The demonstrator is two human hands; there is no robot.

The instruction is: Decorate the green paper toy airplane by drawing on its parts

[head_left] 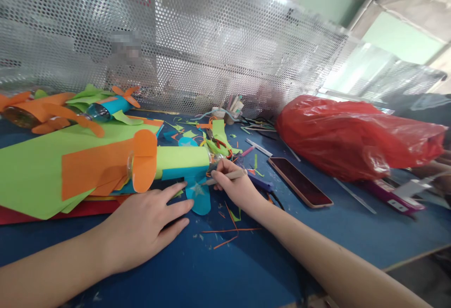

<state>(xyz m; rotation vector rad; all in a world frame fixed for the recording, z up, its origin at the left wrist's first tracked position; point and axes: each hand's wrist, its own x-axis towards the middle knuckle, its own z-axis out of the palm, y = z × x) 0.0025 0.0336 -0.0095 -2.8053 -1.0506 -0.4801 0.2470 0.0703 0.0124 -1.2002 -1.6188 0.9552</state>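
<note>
On the blue table lies a clear bottle wrapped in yellow-green and blue paper (183, 157), with a rounded orange paper piece (144, 160) at its left end. A blue paper wing (199, 200) sticks out from its near side and carries a pale star. My right hand (229, 181) grips a light-coloured pen (232, 175), its tip at the wing beside the star. My left hand (151, 223) rests with fingers spread, the fingertips at the wing's left edge. Whether they press on the wing I cannot tell.
Sheets of coloured paper (31, 172) and finished-looking paper-covered bottles (109, 108) lie at left. Paper scraps and scissors (220, 143) are behind the bottle. A phone (299, 182), a purple glue gun (260, 182) and a red plastic bag (352, 134) lie at right. A perforated metal screen stands behind.
</note>
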